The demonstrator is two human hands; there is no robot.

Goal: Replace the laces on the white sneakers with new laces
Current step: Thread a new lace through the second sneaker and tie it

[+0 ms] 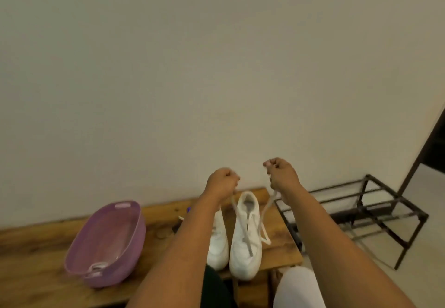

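Both hands are raised above the wooden bench (36, 254), each pinching one end of a white lace (263, 214) between curled fingers. The left hand (222, 182) is holding its end at about eleven o'clock from the right-hand white sneaker (245, 240), and the right hand (283, 175) is holding the other end at about one o'clock. The lace is running down from both hands in a V, meeting low on the front of the shoe, apparently at the lowest eyelets. That sneaker is lying with its long axis from six to twelve o'clock, toe toward the person, heel toward the wall. The second sneaker (218, 242) is sitting just beside it at nine o'clock, partly hidden by the left forearm. The hands are about equally near, so evening the ends looks like the step in hand. A purple basket (134, 226) holding a coiled lace (97, 266) is resting farther toward nine o'clock.
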